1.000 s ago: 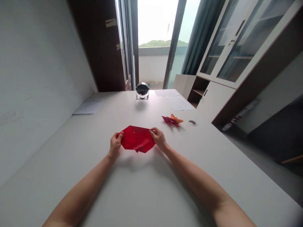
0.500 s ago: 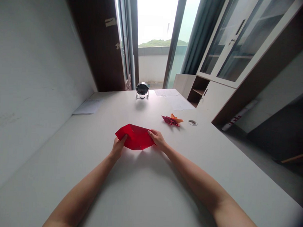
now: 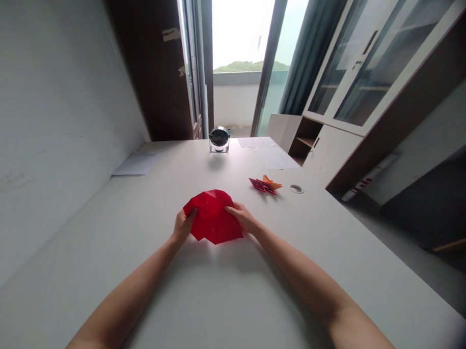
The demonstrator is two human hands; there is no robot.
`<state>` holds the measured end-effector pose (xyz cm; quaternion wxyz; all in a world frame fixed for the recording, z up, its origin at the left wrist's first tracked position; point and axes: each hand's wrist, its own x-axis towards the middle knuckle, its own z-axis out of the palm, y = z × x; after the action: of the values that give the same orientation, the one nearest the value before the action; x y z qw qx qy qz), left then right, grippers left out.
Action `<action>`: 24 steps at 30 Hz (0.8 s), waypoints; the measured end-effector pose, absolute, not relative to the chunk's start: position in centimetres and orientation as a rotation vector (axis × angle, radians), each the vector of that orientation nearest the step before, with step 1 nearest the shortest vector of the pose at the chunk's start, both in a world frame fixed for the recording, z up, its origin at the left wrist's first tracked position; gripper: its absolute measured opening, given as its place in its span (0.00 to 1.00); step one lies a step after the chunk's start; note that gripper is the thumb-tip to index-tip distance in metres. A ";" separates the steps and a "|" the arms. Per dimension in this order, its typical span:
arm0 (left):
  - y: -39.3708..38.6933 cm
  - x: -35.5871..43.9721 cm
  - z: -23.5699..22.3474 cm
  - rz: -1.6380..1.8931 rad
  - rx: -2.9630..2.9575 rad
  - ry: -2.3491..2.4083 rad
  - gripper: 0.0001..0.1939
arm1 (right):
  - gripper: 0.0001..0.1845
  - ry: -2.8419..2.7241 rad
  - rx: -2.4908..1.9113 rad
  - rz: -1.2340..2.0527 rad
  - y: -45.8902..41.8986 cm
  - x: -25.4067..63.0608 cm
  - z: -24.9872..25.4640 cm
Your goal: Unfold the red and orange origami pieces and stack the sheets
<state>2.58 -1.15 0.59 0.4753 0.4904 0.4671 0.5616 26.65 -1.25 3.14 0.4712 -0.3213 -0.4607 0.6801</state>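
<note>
A creased sheet of red paper (image 3: 214, 219) is held just over the white table (image 3: 221, 301), between my two hands. My left hand (image 3: 183, 224) pinches its left edge, thumb on top and fingers behind. On the right edge, my right hand (image 3: 242, 216) grips the paper the same way, its thumb pointing inward over the surface. The paper bulges with an angular, uneven outline, and small light spots show on it. My fingers behind the paper are hidden.
Folded dark red paper (image 3: 262, 185) and orange paper (image 3: 271, 182) shapes lie beyond my right hand, beside a white tape roll (image 3: 296, 189). A round black device on a metal stand (image 3: 219, 138) stands at the back. Paper sheets (image 3: 136, 163) lie by the left wall.
The red paper has opened out taller, its lower edge dropping toward me and its top becoming rounder. Both hands keep hold of its sides and have barely shifted.
</note>
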 end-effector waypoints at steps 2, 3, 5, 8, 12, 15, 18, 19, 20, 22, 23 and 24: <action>-1.2 2.6 0.6 1.348 1.215 1.153 0.18 | 0.22 -1.124 -0.802 1.648 -1.0 26.7 2.8; -1.2 2.5 0.6 1.326 1.222 1.153 0.18 | 0.21 -1.122 -0.816 1.627 -0.9 26.8 2.6; -1.2 2.5 0.6 1.282 1.241 1.151 0.19 | 0.19 -1.117 -0.851 1.563 -0.6 26.8 2.2; -1.1 2.5 0.5 1.244 1.274 1.155 0.19 | 0.17 -1.112 -0.893 1.454 -0.2 26.8 1.7; -1.1 2.5 0.5 1.228 1.298 1.180 0.20 | 0.16 -1.155 -0.935 1.326 0.3 26.9 1.4; -1.2 2.4 0.7 1.216 1.271 1.145 0.22 | 0.16 -1.168 -0.968 1.196 0.8 27.1 1.3; -1.4 2.6 1.2 1.203 1.266 1.015 0.25 | 0.15 -1.130 -0.990 1.087 1.2 27.6 1.3; -1.4 2.6 1.3 1.200 1.279 0.985 0.25 | 0.15 -1.112 -0.997 1.062 1.4 27.7 1.3; -1.4 2.7 1.4 1.194 1.296 0.968 0.24 | 0.16 -1.096 -1.003 1.043 1.4 27.8 1.3; -1.4 2.8 1.4 1.177 1.325 0.960 0.23 | 0.16 -1.080 -1.007 1.032 1.5 27.8 1.3; -1.4 2.9 1.3 1.170 1.329 0.955 0.23 | 0.16 -1.083 -1.009 1.037 1.5 27.8 1.3; -1.4 3.0 1.3 1.164 1.322 0.944 0.23 | 0.17 -1.092 -1.012 1.044 1.4 27.7 1.2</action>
<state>2.96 -1.42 1.26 0.5407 0.5565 0.3974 0.4900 27.72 1.40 1.23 0.6144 -0.4392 -0.4738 0.4530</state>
